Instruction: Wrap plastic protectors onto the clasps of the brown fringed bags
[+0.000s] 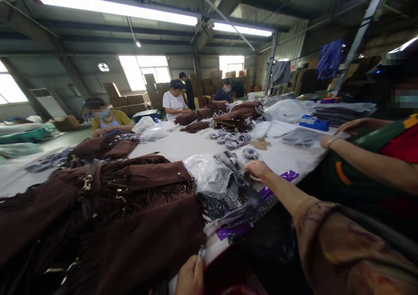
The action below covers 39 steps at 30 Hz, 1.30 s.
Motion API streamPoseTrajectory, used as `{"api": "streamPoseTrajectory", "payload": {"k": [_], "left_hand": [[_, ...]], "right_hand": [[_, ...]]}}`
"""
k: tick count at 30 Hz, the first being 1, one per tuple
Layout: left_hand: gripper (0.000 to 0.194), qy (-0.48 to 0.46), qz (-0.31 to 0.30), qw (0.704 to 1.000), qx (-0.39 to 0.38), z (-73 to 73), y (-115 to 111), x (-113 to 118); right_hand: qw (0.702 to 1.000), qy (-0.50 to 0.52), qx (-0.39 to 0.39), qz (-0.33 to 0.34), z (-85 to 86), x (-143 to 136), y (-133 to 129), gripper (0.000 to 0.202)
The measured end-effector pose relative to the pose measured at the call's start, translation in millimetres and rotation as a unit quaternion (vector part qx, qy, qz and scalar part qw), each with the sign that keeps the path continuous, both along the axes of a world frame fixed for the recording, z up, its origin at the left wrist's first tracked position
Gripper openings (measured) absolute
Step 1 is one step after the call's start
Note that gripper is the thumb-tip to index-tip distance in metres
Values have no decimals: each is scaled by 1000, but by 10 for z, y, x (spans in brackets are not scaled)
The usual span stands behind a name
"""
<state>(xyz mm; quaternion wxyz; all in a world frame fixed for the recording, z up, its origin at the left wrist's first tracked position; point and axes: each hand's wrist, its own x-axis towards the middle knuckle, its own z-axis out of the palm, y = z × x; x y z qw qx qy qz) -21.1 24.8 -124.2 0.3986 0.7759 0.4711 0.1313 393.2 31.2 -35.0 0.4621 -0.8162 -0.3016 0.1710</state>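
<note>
At the near table edge, my left hand point(190, 276) is closed in a pinch, with a small shiny grey piece point(201, 252) at its fingertips. It is right beside a brown fringed bag point(153, 238), part of a large pile with gold-coloured clasps. My right hand point(257, 170) reaches over the table with its fingers curled. A pale rounded edge shows under it, too unclear to name. Just beyond that hand lies a coiled grey strap point(250, 153). Between my hands are a black-and-white speckled fabric point(241, 190) and a crumpled clear plastic bag point(207, 173).
More brown bags point(235, 116), several coiled straps point(231, 144) and a blue tape dispenser point(313, 123) lie across the white table point(163, 142). Purple tape point(233, 231) marks its edge. A co-worker's arms point(369, 151) reach in at right; other people work across the table.
</note>
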Motion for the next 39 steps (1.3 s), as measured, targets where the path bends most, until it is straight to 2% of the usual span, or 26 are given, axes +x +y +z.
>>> {"api": "streamPoseTrajectory", "payload": {"k": [5, 9, 14, 16, 18, 20, 22, 25, 28, 32, 39], "left_hand": [[32, -24, 18, 1000, 6, 74, -81, -1], [31, -52, 16, 999, 4, 191, -134, 12], [31, -83, 10, 997, 3, 351, -222, -16], [31, -93, 7, 996, 1, 371, -248, -31], [31, -101, 4, 995, 2, 358, -256, -38], [31, -103, 9, 995, 10, 328, -257, -37], [31, -94, 18, 995, 21, 301, -264, -29], [32, -59, 22, 997, 45, 293, -288, -24], [32, -18, 18, 997, 73, 317, -316, -42], [31, 17, 4, 995, 103, 345, -333, -77], [35, 24, -19, 992, 125, 303, -319, -88]], "right_hand": [[999, 38, -26, -8, -101, -99, -279, 22], [998, 32, -51, -20, -183, -196, -298, 20], [991, -50, -118, -24, -126, -178, -393, 19], [986, -87, -138, -19, -82, -195, -481, 18], [986, -110, -128, -4, -30, -297, -563, 18], [991, -102, -72, 42, 38, -540, -641, 26], [990, -54, -26, 129, 108, -927, -719, 32], [955, 45, -37, 292, 144, -1632, -804, 33], [916, 107, -70, 379, 50, -2203, -814, 31], [912, 135, -87, 378, -142, -2558, -734, 30], [927, 97, -116, 344, -317, -2651, -588, 31]]}}
